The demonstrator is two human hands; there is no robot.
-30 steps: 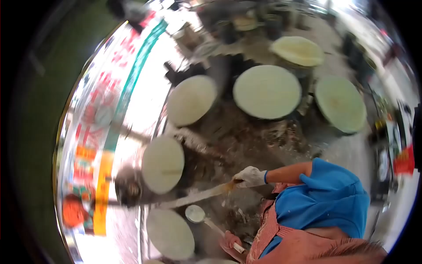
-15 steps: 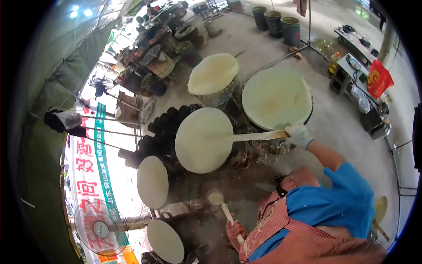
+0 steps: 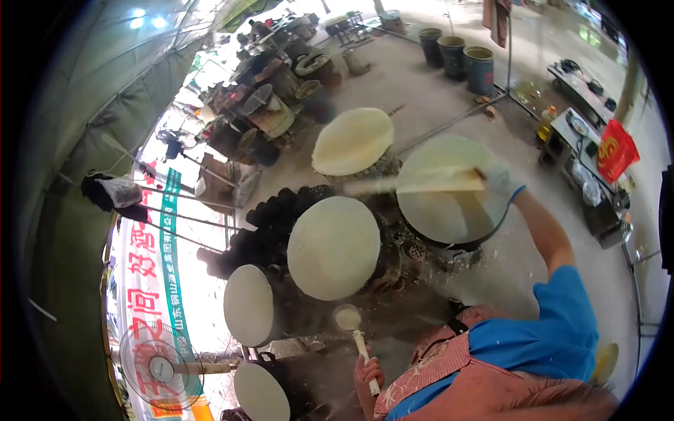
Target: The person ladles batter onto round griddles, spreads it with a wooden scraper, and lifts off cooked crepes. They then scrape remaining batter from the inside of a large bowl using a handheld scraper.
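- Evidently the right hand (image 3: 500, 186), gloved in white with a blue cuff, is curled around one end of a long flat blade (image 3: 435, 184); motion blur hides the fingers' exact placing.
- That blade reaches leftward across the right-hand pale round (image 3: 453, 151) and past its edge; blur leaves it unclear whether the two touch.
- A dark griddle rim (image 3: 449, 245) shows beneath this round.
- The left hand (image 3: 368, 370), bare, has its fingers wrapped around the handle of a ladle (image 3: 347, 319), whose pale bowl lies just below the middle round (image 3: 334, 248).
- Two further rounds stand at left, and a domed one (image 3: 353, 142) sits beyond the right-hand round.
- Stacked dark cylinders (image 3: 270, 224) crowd the far left side of the middle round, and a perforated block (image 3: 418, 251) fills part of the gap before the right-hand one.
- A caged fan (image 3: 161, 368) stands at lower left before a printed banner (image 3: 145, 295).
- Three buckets (image 3: 453, 57) line the floor beyond; well off to the right, a red bag (image 3: 618, 151) and yellow bottle (image 3: 546, 123) are by a cluttered counter (image 3: 567, 128).
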